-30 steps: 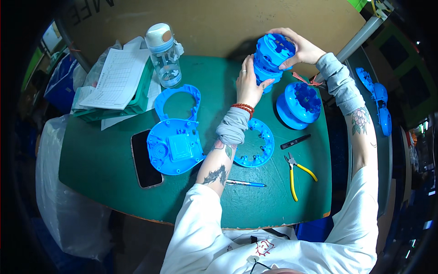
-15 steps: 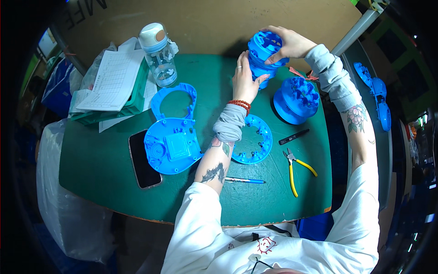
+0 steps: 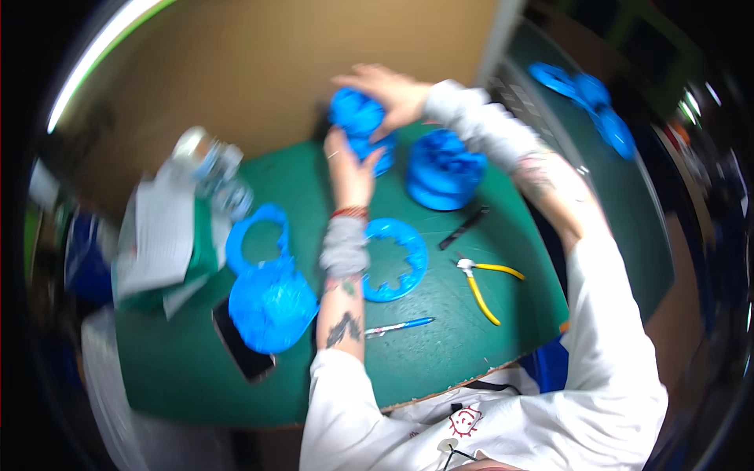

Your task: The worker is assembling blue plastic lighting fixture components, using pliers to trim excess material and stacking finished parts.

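Both hands have carried the blue housing [image 3: 360,125] farther toward the tabletop's [image 3: 463,337] far edge. Left hand [image 3: 351,169] cups it from below, right hand [image 3: 386,90] clamps over its top. Its axis looks roughly upright, though blurred.

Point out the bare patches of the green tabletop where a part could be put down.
Bare green table lies at the near edge, below the blue pen and yellow-handled pliers. Another patch sits behind the open blue ring, left of the left hand. The left side is crowded: papers, blue round housing, dark phone.
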Demonstrator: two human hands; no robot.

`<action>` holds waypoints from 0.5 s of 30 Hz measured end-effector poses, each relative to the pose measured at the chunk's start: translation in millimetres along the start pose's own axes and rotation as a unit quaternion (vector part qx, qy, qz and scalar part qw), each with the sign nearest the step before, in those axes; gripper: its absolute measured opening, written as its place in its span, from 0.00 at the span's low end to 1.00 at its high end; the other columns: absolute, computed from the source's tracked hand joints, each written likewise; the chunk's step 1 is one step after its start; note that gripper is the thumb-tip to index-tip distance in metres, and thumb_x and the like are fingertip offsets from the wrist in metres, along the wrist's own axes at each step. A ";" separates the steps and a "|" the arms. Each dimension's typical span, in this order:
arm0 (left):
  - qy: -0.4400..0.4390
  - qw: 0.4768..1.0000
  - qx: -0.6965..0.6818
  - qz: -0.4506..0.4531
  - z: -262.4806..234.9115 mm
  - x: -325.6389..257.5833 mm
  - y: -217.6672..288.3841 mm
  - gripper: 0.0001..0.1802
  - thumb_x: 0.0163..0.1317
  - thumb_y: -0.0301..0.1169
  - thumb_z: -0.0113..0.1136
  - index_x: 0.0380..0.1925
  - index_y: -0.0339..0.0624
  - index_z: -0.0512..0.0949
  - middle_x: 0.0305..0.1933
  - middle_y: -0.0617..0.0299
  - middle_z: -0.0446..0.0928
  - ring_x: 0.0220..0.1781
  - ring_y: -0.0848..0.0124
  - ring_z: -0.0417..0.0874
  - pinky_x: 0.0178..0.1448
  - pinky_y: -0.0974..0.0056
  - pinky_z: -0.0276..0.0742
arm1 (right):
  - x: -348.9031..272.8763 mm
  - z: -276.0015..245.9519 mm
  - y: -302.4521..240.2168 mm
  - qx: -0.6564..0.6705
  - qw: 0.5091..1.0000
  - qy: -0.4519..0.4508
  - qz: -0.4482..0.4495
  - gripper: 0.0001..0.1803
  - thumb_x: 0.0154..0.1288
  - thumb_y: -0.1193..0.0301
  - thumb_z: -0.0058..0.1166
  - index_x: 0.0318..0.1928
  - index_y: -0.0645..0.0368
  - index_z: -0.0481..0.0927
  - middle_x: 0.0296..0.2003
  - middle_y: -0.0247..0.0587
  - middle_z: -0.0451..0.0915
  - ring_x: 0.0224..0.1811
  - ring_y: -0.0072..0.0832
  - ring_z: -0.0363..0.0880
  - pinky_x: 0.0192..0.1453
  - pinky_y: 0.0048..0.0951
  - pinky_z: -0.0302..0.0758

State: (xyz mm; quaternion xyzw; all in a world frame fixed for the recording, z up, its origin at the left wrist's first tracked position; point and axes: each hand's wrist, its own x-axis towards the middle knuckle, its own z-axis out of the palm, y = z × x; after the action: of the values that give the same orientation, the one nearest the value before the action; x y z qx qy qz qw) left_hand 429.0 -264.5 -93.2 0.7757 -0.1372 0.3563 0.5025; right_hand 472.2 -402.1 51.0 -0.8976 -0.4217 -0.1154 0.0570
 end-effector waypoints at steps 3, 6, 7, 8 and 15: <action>-0.016 0.999 -0.012 0.032 -3.8 -4.7 -3.0 0.51 0.46 0.40 0.69 0.63 0.31 0.49 0.64 0.40 0.55 0.66 0.52 0.57 0.67 0.55 0.53 | -60.1 0.0 -41.5 -0.039 0.991 0.124 -0.034 0.55 0.43 0.51 0.64 0.68 0.42 0.46 0.68 0.52 0.44 0.70 0.50 0.41 0.63 0.64 0.49; -0.012 0.999 -0.040 -0.003 -0.3 -8.2 2.8 0.57 0.43 0.43 0.72 0.64 0.32 0.45 0.66 0.39 0.50 0.68 0.51 0.53 0.69 0.55 0.49 | -151.7 -41.1 -47.3 -0.134 0.976 0.156 -0.069 0.42 0.47 0.67 0.59 0.64 0.45 0.57 0.63 0.47 0.57 0.67 0.44 0.53 0.64 0.55 0.55; -0.024 1.000 -0.014 -0.014 -0.3 -7.3 13.8 0.58 0.42 0.43 0.72 0.64 0.32 0.44 0.67 0.39 0.49 0.69 0.50 0.51 0.69 0.54 0.48 | -186.7 -52.8 -20.1 -0.124 0.969 0.207 -0.044 0.38 0.46 0.70 0.58 0.61 0.49 0.61 0.59 0.47 0.62 0.63 0.44 0.59 0.62 0.50 0.60; -0.036 0.999 0.012 -0.029 0.0 -7.8 21.2 0.58 0.42 0.43 0.72 0.65 0.33 0.43 0.67 0.39 0.48 0.69 0.49 0.50 0.70 0.53 0.48 | -222.2 -63.3 14.2 -0.111 0.960 0.255 -0.020 0.35 0.45 0.72 0.56 0.58 0.53 0.65 0.55 0.47 0.68 0.58 0.43 0.65 0.60 0.45 0.64; -0.042 0.993 -0.025 0.107 -71.0 -19.3 169.0 0.32 0.52 0.34 0.63 0.57 0.37 0.63 0.57 0.50 0.65 0.59 0.56 0.67 0.63 0.58 0.61 | -451.8 -66.3 216.5 -0.221 0.809 0.327 0.436 0.15 0.52 0.63 0.52 0.37 0.60 0.79 0.33 0.52 0.80 0.39 0.47 0.79 0.41 0.43 0.74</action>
State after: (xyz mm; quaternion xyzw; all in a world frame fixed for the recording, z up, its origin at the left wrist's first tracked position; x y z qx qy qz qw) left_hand 289.3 -282.2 25.8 0.7581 -0.2492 0.3711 0.4749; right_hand 349.2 -889.5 -1.3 -0.8846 0.0940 -0.4553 0.0358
